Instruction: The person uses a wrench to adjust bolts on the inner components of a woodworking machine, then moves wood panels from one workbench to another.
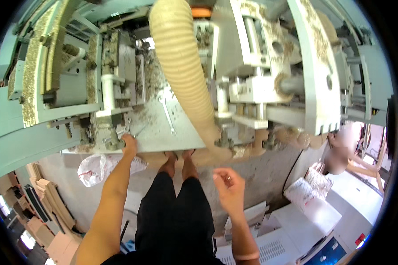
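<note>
My left hand reaches to the front edge of the machine bed, beside a clamp foot with a bolt. Its fingers are bent together around or against a small metal part there, too small to name. A steel wrench lies loose on the dusty bed, to the right of that hand. In front of the machine, apart from it, hangs my right hand, palm up with fingers curled in. Something small and shiny shows at those fingers, and I cannot make out what it is.
A thick ribbed hose comes down over the bed between two white machine units. Wood dust coats many parts. A white plastic bag lies on the floor at left, near stacked boards. White cabinets stand at lower right.
</note>
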`<state>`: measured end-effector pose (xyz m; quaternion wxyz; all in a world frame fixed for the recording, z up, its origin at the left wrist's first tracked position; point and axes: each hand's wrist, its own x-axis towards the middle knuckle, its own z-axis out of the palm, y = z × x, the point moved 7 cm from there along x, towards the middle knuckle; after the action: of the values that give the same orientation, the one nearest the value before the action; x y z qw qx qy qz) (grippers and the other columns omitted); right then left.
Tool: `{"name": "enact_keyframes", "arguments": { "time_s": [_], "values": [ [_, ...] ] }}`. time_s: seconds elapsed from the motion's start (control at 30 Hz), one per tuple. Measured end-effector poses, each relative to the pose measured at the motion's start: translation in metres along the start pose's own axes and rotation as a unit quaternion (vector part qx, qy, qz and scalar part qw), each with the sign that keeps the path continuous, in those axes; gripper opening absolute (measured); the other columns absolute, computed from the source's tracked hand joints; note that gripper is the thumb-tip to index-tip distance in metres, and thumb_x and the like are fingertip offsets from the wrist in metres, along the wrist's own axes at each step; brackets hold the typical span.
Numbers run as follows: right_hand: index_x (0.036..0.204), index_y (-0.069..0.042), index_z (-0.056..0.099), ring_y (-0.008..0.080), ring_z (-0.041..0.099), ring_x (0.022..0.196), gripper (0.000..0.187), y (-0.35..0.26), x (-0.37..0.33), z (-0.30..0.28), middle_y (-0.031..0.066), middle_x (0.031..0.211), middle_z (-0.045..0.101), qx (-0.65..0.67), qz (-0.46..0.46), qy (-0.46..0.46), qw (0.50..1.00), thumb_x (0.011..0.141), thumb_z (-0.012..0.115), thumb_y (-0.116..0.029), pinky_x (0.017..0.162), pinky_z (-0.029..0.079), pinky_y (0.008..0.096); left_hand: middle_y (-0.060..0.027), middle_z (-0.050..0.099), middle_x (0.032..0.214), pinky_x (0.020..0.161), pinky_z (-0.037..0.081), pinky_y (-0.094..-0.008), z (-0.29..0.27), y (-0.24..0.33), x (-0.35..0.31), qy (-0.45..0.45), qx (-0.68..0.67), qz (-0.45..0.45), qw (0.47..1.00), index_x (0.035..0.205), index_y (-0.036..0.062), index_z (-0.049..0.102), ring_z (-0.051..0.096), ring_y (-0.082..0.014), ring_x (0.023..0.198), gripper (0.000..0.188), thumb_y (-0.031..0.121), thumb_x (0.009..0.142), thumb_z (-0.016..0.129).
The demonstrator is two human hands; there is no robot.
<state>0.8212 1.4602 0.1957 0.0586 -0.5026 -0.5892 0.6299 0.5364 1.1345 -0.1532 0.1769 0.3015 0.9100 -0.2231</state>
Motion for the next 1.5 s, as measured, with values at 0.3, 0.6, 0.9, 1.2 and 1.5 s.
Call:
{"name": "enact_keyframes", "arguments": {
  "time_s": [0.3,0.6,0.9,1.2,1.5],
  "values": [
    [0.101,0.001,0.069,0.0046,0.058,0.071,0.014,-0.016,-0.003,0.034,0.0022,0.08,0.067,-0.014,0.0,-0.039,0.999,0.09,0.068,-0.007,0.065,0.047,0.021,-0.0192,0.061,0.107,0.082,0.049,-0.0446,0.011,-0.028,-0.015,0.187,-0.447,-0.12,0.866,0.118,0.0005,0.055,0.06,-0.0395,0.097,0.031,0.015,0.09,0.059],
    [0.101,-0.001,0.07,0.0048,0.059,0.073,0.013,-0.006,-0.006,0.083,0.0022,0.08,0.069,-0.06,0.033,-0.075,0.995,0.09,0.07,-0.009,0.064,0.047,0.0223,-0.0247,0.061,0.076,0.067,0.047,-0.0522,-0.013,-0.054,-0.091,0.124,-0.544,-0.168,0.813,0.097,-0.0016,0.059,0.06,-0.0468,0.074,0.027,0.025,0.095,0.056],
    [0.115,-0.006,0.062,0.0307,0.064,0.076,0.033,0.002,0.002,0.178,0.0108,0.087,0.064,-0.475,-0.264,-0.135,0.829,0.086,0.07,-0.02,0.074,0.053,0.0401,-0.022,0.065,0.071,0.059,0.05,-0.0496,-0.144,0.028,-0.146,-0.067,-0.587,0.115,0.799,0.079,0.0065,0.072,0.065,-0.0392,0.065,0.033,0.034,0.093,0.061],
    [0.102,-0.006,0.062,0.0419,0.065,0.078,0.021,0.078,-0.005,0.18,0.0194,0.081,0.066,-0.466,-0.042,-0.32,0.824,0.095,0.06,-0.026,0.065,0.049,0.0502,-0.018,0.062,0.064,0.058,0.047,-0.0429,-0.201,0.05,-0.127,-0.13,-0.539,0.317,0.77,0.072,0.0035,0.068,0.063,-0.0316,0.062,0.038,0.032,0.094,0.059],
    [0.092,-0.003,0.066,0.0269,0.065,0.069,0.026,0.045,-0.008,0.121,0.0174,0.073,0.063,-0.234,0.028,-0.076,0.969,0.101,0.055,-0.026,0.064,0.048,0.0387,-0.0019,0.06,0.1,0.079,0.047,-0.027,-0.202,0.067,-0.138,-0.274,-0.849,0.001,0.452,0.123,0.0062,0.059,0.057,-0.0115,0.091,0.027,0.023,0.102,0.053]
  ]
}}
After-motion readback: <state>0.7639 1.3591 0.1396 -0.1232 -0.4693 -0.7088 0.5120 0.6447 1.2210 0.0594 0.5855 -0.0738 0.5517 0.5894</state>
